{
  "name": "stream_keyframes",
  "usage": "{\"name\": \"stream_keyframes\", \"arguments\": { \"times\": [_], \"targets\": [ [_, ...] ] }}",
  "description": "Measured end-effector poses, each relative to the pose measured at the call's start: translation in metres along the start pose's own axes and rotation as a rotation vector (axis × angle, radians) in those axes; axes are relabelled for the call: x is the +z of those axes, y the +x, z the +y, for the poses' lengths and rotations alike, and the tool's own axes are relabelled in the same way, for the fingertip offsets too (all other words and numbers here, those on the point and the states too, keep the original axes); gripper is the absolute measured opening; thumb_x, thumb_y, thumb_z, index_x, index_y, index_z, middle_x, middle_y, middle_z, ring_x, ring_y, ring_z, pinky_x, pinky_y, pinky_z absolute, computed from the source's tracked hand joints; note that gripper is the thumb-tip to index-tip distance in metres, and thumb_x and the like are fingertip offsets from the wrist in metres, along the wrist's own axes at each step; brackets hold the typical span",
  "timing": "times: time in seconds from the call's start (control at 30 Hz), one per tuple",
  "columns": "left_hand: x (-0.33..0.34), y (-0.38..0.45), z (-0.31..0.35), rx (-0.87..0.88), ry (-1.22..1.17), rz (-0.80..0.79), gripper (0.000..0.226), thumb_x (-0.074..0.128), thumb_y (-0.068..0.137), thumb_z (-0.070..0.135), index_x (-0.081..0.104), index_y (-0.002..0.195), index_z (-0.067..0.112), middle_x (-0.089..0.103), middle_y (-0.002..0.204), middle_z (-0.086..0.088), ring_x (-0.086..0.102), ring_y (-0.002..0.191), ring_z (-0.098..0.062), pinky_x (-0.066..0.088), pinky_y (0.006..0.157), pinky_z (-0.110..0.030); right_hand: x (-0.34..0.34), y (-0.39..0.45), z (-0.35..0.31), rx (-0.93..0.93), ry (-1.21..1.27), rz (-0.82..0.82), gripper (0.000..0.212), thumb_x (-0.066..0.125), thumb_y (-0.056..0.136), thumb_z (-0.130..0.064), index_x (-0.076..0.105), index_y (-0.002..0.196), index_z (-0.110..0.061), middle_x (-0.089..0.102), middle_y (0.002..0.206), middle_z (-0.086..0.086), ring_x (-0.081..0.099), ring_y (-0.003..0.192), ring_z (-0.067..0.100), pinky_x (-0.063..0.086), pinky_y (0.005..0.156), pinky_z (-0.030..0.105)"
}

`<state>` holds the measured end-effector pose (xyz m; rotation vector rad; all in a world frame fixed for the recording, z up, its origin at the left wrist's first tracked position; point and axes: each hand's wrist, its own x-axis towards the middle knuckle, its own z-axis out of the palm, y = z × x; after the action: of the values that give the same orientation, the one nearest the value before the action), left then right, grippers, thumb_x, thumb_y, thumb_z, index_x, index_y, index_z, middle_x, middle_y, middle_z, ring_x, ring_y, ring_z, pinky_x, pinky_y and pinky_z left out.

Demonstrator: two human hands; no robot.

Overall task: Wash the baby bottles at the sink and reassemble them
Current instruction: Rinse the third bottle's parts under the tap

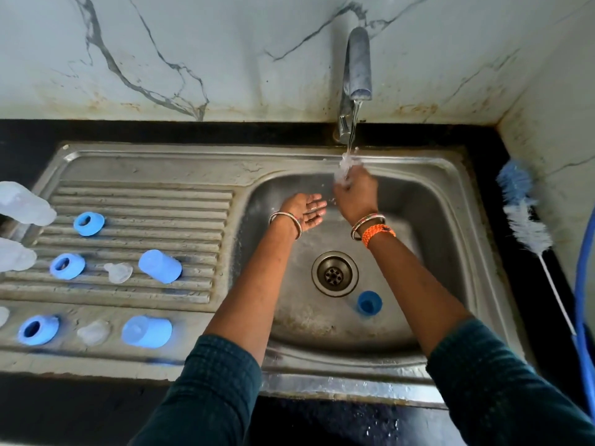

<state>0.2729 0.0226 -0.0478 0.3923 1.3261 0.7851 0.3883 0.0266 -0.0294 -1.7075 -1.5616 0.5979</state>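
Rinsing under the tap: right hand fingers pinch a clear part (identity unclear); left hand fingers relaxed — blue cap lies below, nearer the right.

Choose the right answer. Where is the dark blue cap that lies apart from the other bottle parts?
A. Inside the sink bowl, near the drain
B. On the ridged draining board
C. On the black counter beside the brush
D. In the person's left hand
A: the dark blue cap sits on the bottom of the sink bowl, just to the lower right of the drain, and neither hand touches it.
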Motion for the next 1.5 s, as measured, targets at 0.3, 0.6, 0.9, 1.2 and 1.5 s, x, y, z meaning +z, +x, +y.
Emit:
{"name": "stream_keyframes", "arguments": {
  "times": [0.3, 0.6, 0.9, 1.2, 1.5],
  "targets": [
    [0.013, -0.004, 0.002, 0.023, -0.005, 0.016, 0.033, 0.032, 0.099, 0.011, 0.058, 0.078, 0.011, 0.065, 0.059, -0.001, 0.054, 0.067, -0.016, 0.046, 0.065, -0.027, 0.008, -0.005, 0.009, 0.13, -0.034, -0.13, 0.027, 0.057, 0.086, -0.006, 0.063, 0.112, -0.004, 0.068, 0.103, 0.013, 0.065, 0.095, 0.026, 0.047, 0.079, 0.024],
    [0.014, -0.007, 0.003, 0.039, 0.019, 0.02, 0.033, 0.03, 0.098, 0.006, 0.057, 0.079, 0.011, 0.064, 0.056, -0.002, 0.053, 0.066, -0.015, 0.045, 0.062, -0.024, 0.005, -0.003, 0.005, 0.268, 0.116, -0.167, 0.027, 0.056, 0.085, -0.002, 0.062, 0.111, -0.002, 0.065, 0.104, 0.011, 0.059, 0.092, 0.021, 0.048, 0.084, 0.029],
    [0.018, -0.006, 0.008, 0.192, 0.028, -0.069, 0.019, 0.046, 0.096, 0.012, 0.064, 0.091, 0.015, 0.063, 0.073, -0.002, 0.054, 0.065, -0.014, 0.053, 0.061, -0.026, -0.017, -0.006, 0.0, 0.811, 0.929, -0.449, 0.009, 0.052, 0.091, 0.006, 0.056, 0.084, 0.001, 0.054, 0.073, 0.011, 0.042, 0.048, 0.007, 0.037, 0.037, 0.012],
    [0.022, -0.011, 0.016, 0.372, 0.614, -0.017, 0.059, 0.022, 0.096, 0.06, 0.063, 0.104, 0.018, 0.061, 0.099, -0.007, 0.055, 0.09, -0.017, 0.048, 0.077, -0.033, -0.022, -0.009, 0.005, 0.554, 0.644, -0.252, 0.017, 0.054, 0.095, -0.01, 0.066, 0.088, 0.001, 0.051, 0.058, 0.002, 0.039, 0.049, 0.01, 0.033, 0.046, 0.023],
    [0.026, -0.015, 0.019, 0.296, 0.438, -0.084, 0.088, -0.005, 0.092, 0.062, 0.053, 0.132, 0.008, 0.029, 0.153, -0.01, 0.014, 0.145, -0.021, 0.009, 0.115, -0.047, -0.025, -0.004, 0.005, 0.378, 0.495, -0.327, 0.031, 0.053, 0.097, -0.025, 0.067, 0.082, -0.002, 0.061, 0.061, 0.001, 0.053, 0.049, 0.01, 0.047, 0.043, 0.018]
  ]
}}
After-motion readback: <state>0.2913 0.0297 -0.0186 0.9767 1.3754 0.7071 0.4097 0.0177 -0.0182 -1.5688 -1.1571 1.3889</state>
